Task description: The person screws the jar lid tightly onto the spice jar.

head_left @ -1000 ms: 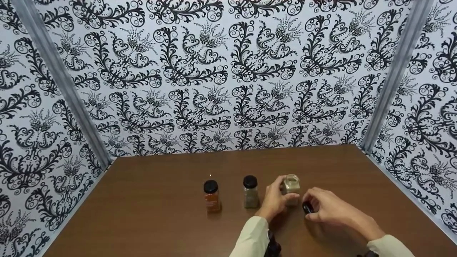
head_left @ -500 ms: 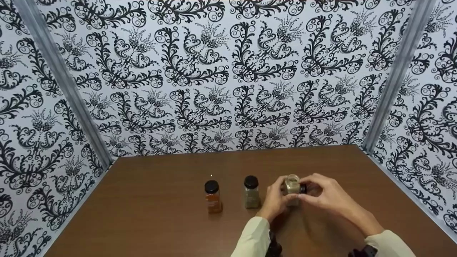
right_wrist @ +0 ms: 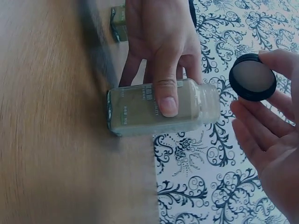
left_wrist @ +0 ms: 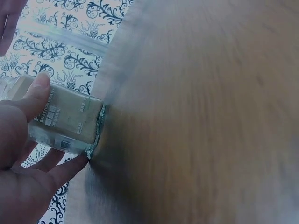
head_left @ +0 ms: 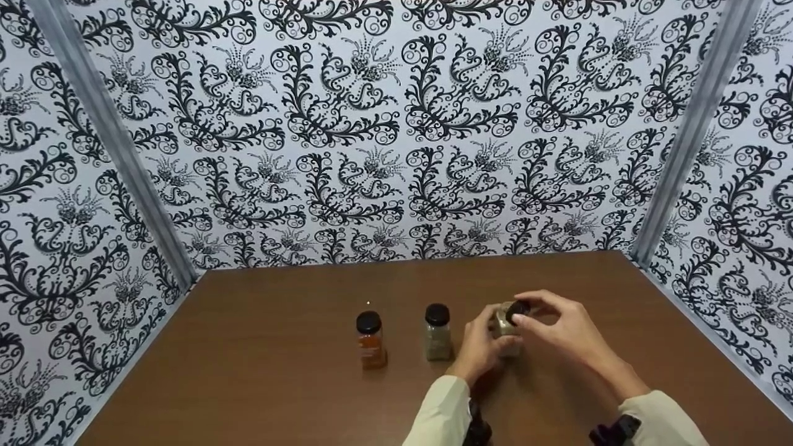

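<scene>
A glass spice jar [right_wrist: 135, 106] of pale tan powder stands upright on the table, its threaded mouth uncovered. My left hand [head_left: 480, 347] grips its body, the thumb [left_wrist: 38, 93] lying across the printed label and the fingers round the other side. Between thumb and fingers my right hand [head_left: 567, 325] pinches a black lid [right_wrist: 253, 78]. In the right wrist view the lid is apart from the jar's mouth and tilted, so its pale inside shows. From the head view the lid partly covers the jar's opening.
Left of the hands stands a capped jar [head_left: 438, 334] of greenish-grey spice, and beyond it a capped jar [head_left: 370, 344] of orange-red spice. The brown wooden table [head_left: 279, 347] meets patterned walls [head_left: 347, 124] at the back and sides.
My right hand has brought the black lid up and leftward, from low beside the jar to just over its mouth. The left hand keeps its hold, and the other jars stay put.
</scene>
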A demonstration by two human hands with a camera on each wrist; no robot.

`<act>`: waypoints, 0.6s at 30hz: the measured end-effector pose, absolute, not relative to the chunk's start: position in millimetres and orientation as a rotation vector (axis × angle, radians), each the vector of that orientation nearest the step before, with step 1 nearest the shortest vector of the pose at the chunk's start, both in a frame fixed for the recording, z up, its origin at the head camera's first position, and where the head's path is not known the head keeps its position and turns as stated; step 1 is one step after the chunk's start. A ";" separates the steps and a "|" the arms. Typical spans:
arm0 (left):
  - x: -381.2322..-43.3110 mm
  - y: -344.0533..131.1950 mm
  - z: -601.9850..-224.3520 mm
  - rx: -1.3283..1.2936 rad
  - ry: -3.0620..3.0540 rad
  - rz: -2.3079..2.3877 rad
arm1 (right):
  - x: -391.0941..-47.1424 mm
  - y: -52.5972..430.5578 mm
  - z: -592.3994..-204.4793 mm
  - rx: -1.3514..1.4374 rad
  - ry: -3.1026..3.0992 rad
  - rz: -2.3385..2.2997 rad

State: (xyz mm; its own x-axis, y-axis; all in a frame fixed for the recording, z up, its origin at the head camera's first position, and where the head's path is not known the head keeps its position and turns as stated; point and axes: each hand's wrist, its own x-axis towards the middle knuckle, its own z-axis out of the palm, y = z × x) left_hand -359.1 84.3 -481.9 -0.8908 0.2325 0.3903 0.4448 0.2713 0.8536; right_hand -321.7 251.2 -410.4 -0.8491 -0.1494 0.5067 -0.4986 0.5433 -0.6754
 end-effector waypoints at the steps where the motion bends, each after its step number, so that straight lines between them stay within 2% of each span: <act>1: -359.4 84.5 -482.4 -0.635 -2.344 -1.680 | -322.6 250.8 -411.3 0.514 -2.390 1.239; 12: -360.7 86.4 -483.8 -0.660 -2.308 -1.721 | -332.7 246.0 -424.8 0.452 -2.324 1.234; 18: -359.8 86.0 -483.9 -0.622 -2.324 -1.768 | -337.5 243.2 -432.8 0.324 -2.312 1.250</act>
